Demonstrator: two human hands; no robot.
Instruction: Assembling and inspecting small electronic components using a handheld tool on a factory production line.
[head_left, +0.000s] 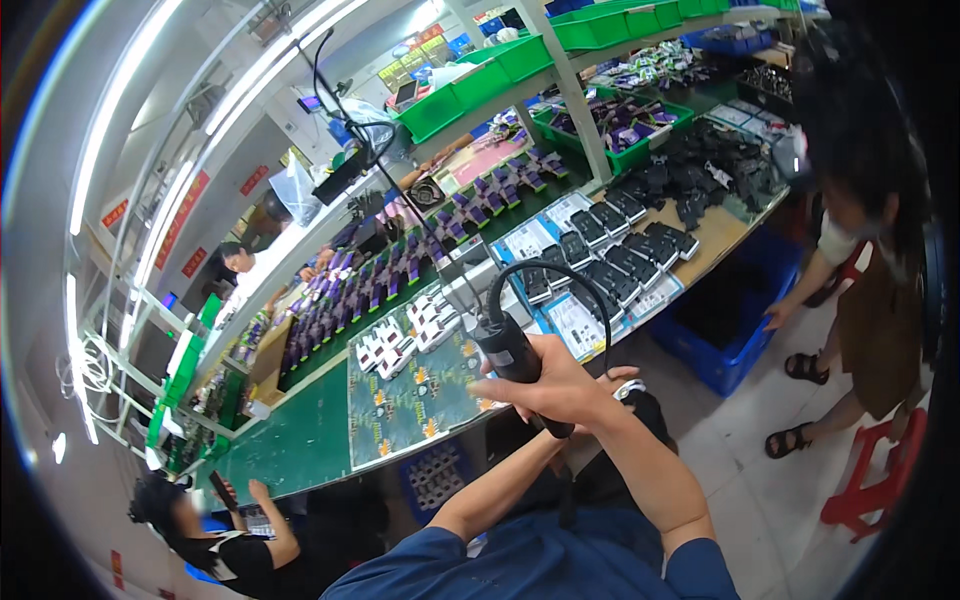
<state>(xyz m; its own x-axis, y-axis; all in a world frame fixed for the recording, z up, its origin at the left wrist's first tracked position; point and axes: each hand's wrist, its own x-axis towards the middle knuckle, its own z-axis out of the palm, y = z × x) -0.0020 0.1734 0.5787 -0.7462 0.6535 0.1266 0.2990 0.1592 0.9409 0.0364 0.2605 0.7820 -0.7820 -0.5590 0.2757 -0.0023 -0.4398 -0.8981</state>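
Hands bare, right clasping black cylindrical tool

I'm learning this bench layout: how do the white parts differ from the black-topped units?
Colour: the white parts look mostly white, while the black-topped units show black faces with pale edges.
Surface: the white parts lie on a patterned mat, many of the black-topped units on printed sheets.
Place: the white parts sit further left than the black-topped units.
Both are grouped on the bench.
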